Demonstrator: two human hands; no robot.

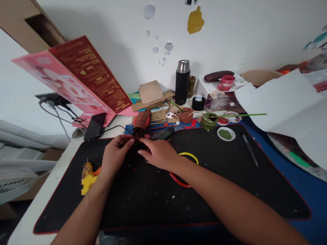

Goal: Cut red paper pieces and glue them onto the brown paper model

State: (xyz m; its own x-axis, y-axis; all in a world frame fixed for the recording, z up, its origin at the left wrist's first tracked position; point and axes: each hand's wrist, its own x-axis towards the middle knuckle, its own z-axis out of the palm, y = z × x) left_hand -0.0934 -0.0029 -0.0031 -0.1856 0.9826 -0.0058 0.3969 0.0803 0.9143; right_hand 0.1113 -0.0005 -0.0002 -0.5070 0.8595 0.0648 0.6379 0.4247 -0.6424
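Both hands meet over the upper left of the black mat (158, 204). My left hand (114, 154) is closed, its thumb and fingers pinching one end of a thin brown strip (137, 138). Farther along the same strip, the fingers of my right hand (159, 153) are curled onto it, while the thumb stands apart below. The strip's far part is hidden behind this hand. Just beyond the fingertips lies a reddish-brown painted tube (141, 123) with a dark opening facing me. A small red disc (147, 136) and a dark-handled tool (163, 134) are close to my right fingers.
A yellow glue gun (88, 178) lies left of my left forearm. Under my right forearm is a yellow and red ring (189, 154). Behind stand a brown paint jar (186, 115), a green paint jar (208, 122) and a black flask (182, 85). A pen (249, 148) lies right.
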